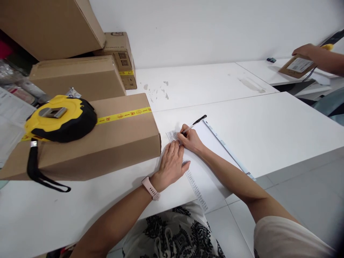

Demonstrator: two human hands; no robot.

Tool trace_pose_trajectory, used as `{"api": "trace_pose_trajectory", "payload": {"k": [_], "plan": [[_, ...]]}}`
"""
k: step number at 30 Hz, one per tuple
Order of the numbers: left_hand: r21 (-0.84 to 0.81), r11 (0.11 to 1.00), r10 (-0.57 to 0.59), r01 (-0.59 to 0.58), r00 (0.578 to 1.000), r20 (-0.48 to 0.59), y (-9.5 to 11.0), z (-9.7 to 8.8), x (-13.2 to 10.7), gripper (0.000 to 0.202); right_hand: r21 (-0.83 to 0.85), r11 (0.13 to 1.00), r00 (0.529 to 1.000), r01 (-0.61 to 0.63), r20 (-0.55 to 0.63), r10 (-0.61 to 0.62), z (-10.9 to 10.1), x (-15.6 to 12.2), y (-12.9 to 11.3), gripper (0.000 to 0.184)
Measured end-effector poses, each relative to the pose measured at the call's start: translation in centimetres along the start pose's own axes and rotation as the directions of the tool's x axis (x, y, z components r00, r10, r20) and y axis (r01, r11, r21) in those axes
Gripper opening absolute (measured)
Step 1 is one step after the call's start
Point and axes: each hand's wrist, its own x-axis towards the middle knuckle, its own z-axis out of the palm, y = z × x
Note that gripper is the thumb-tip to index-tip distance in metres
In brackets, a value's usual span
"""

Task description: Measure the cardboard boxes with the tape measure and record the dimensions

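Observation:
My right hand is closed around a black-and-clear pen, its tip end low against a large white sheet of paper. Flat on the sheet's left edge lies my left hand, fingers stretched out and touching the right hand's side. A pink watch band is on the left wrist. Grey patterned marks run along the sheet's left edge, and a pale blue printed strip borders its right side. The sheet's near corner hangs past the table edge. Both forearms cover parts of it.
Left of my hands, a long cardboard box with yellow printed tape carries a yellow-and-black tape measure. More cardboard boxes are stacked behind. At far right, another person's hand holds a brown package above the white table.

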Motion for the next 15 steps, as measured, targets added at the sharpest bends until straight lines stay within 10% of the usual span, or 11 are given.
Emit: {"api": "trace_pose_trajectory", "payload": {"k": [15], "plan": [[-0.014, 1.0, -0.01, 0.01, 1.0, -0.004, 0.04, 0.07, -0.01, 0.063, 0.02, 1.0, 1.0, -0.01, -0.009, 0.01, 0.12, 0.01, 0.41, 0.013]]}}
